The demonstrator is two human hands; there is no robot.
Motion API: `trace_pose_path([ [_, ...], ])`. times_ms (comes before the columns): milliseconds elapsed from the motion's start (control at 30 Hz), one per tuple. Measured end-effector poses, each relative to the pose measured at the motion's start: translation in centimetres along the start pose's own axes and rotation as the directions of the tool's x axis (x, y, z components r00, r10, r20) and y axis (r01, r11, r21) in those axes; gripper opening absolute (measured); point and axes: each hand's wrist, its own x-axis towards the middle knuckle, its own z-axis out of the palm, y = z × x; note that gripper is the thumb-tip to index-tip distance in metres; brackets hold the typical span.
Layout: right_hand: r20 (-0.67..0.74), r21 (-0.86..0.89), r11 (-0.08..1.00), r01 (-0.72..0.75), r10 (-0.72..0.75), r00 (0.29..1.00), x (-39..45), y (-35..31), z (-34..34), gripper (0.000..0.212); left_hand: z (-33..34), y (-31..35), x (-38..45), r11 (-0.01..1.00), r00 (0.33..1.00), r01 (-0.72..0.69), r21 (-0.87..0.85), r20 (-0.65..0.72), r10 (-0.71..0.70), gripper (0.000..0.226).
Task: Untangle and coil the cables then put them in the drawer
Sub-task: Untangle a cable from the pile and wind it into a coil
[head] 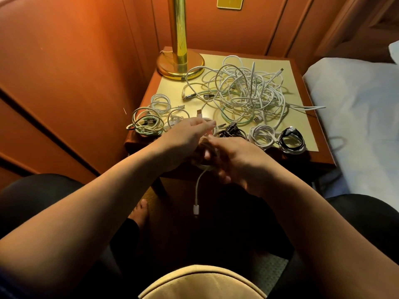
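A big tangle of white cables covers the far half of the bedside table. Several coiled cables lie along its near edge: a green-white coil, a small white coil, a dark bundle, a white coil and a black coil. In front of the table edge, my left hand and my right hand both grip a white cable coil. Its loose end with a white plug hangs down between my arms. No drawer shows.
A brass lamp base stands on the table's far left corner. Wood-panelled wall runs along the left and back. A bed with a white sheet lies right of the table. My dark-clothed knees and a tan cushion fill the bottom.
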Motion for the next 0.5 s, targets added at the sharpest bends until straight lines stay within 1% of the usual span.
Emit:
trace_pose_path([
  [100,0.017,0.101,0.991,0.089,-0.091,0.996,0.1,0.1,-0.1,0.045,0.0,0.1,-0.1,0.991,0.997,-0.082,-0.107,0.004,0.083,0.019],
  [167,-0.001,0.173,0.974,0.147,-0.149,0.989,0.2,0.0,-0.4,0.045,-0.1,0.2,-0.3,0.962,0.983,-0.184,-0.202,-0.028,0.182,0.014],
  [200,-0.018,0.191,0.967,0.171,-0.171,0.985,0.3,-0.1,-0.6,0.045,-0.1,0.2,-0.4,0.946,0.97,-0.242,-0.218,-0.04,0.239,0.014],
  [233,-0.036,0.199,0.961,0.19,-0.186,0.982,0.2,-0.2,-0.7,0.044,0.0,0.1,-0.6,0.94,0.958,-0.286,-0.185,-0.049,0.282,0.019],
  [267,-0.06,0.201,0.958,0.206,-0.198,0.978,0.3,-0.2,-0.9,0.042,0.0,0.0,-0.9,0.945,0.95,-0.312,-0.097,-0.047,0.308,0.032],
  [333,-0.122,0.222,0.95,0.221,-0.197,0.973,0.4,-0.2,-1.1,0.039,-0.1,-0.4,-1.3,0.933,0.945,-0.32,0.168,-0.016,0.327,0.065],
  [367,-0.153,0.246,0.943,0.222,-0.188,0.97,0.5,-0.2,-1.2,0.039,-0.5,-0.5,-1.4,0.909,0.946,-0.307,0.281,-0.01,0.323,0.077],
  [400,-0.174,0.271,0.936,0.224,-0.181,0.968,0.5,-0.3,-1.4,0.04,-0.9,-0.6,-1.4,0.884,0.946,-0.301,0.358,-0.008,0.325,0.082],
  [433,-0.182,0.297,0.928,0.223,-0.174,0.968,0.4,-0.3,-1.6,0.04,-1.5,-0.6,-1.4,0.859,0.939,-0.314,0.405,0.001,0.343,0.079],
  [467,-0.178,0.325,0.92,0.217,-0.166,0.97,0.4,-0.4,-1.8,0.04,-2.1,-0.6,-1.3,0.823,0.923,-0.353,0.445,0.022,0.384,0.07],
  [500,-0.166,0.354,0.913,0.204,-0.153,0.974,0.2,-0.4,-1.8,0.04,-2.7,-0.5,-1.1,0.759,0.889,-0.42,0.498,0.059,0.454,0.056],
])
